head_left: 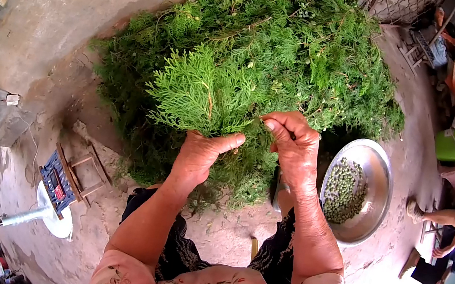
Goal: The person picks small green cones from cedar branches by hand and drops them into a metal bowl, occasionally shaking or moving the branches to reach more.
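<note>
My left hand is closed round the lower end of a green conifer sprig, its flat fronds fanned upward. Close by on the right, my right hand pinches with thumb and forefinger at the sprig's edge; what sits between the fingertips is too small to make out. Behind both hands rises a large heap of cut conifer branches, dotted with small pale green cones. To the right of my right forearm stands a metal basin with many small green cones in it.
A folding stool and a standing fan are at the left. On the right, another person's bare leg and hand show near the edge. Bags and a green container lie at the upper right, beside the concrete floor.
</note>
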A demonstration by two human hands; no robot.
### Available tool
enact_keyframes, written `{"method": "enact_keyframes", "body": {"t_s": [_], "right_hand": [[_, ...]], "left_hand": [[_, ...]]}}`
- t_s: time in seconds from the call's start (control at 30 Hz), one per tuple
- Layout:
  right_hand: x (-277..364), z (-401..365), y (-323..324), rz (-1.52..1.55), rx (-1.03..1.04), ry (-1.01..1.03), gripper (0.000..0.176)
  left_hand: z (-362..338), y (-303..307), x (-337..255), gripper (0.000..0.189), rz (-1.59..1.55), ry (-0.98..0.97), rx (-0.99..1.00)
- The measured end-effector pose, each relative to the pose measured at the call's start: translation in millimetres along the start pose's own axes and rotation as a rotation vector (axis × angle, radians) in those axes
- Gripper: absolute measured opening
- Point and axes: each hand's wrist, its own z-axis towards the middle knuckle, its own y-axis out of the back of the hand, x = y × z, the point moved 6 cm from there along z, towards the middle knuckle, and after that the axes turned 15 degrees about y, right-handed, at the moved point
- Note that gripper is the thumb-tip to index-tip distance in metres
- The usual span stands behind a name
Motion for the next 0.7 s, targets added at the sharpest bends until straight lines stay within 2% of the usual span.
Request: {"method": "enact_keyframes", "body": {"t_s": [0.1, 0.17, 0.2, 0.37, 0.43, 0.5, 0.53, 0.6, 0.63, 0.7], "right_hand": [[-3, 7, 9, -0.085, 0.098, -0.036, 0.015], [-1, 5, 2, -0.017, 0.308, -0.240, 0.019], [2, 7, -1, -0.042, 0.345, -0.134, 0.020], [-6, 5, -6, -0.131, 0.389, -0.048, 0.019], [-4, 6, -7, -0.169, 0.395, -0.002, 0.019], [-12, 3, -6, -0.157, 0.401, -0.199, 0.016], [-13, 2, -7, -0.157, 0.401, -0.200, 0.016], [-3, 6, -3, -0.240, 0.225, 0.058, 0.010], [-6, 4, -7, -0.240, 0.225, 0.058, 0.010], [1, 1, 5, -0.437, -0.105, 0.275, 0.006]], "left_hand": [[-1, 0, -1, 0.035, 0.090, 0.013, 0.036], [-3, -1, -3, 0.036, 0.097, -0.001, 0.054], [-3, -2, -3, 0.036, 0.113, -0.005, 0.071], [-4, -4, -1, 0.034, 0.117, 0.024, 0.114], [-6, -6, -2, 0.031, 0.127, -0.023, 0.119], [-6, -6, -2, 0.031, 0.127, -0.026, 0.098], [-6, -5, -3, 0.030, 0.126, -0.031, 0.076], [-3, -3, 0, 0.031, 0.110, 0.009, 0.046], [-2, -1, 2, 0.032, 0.095, 0.048, 0.014], [-2, 0, 1, 0.033, 0.010, 0.018, 0.002]]}}
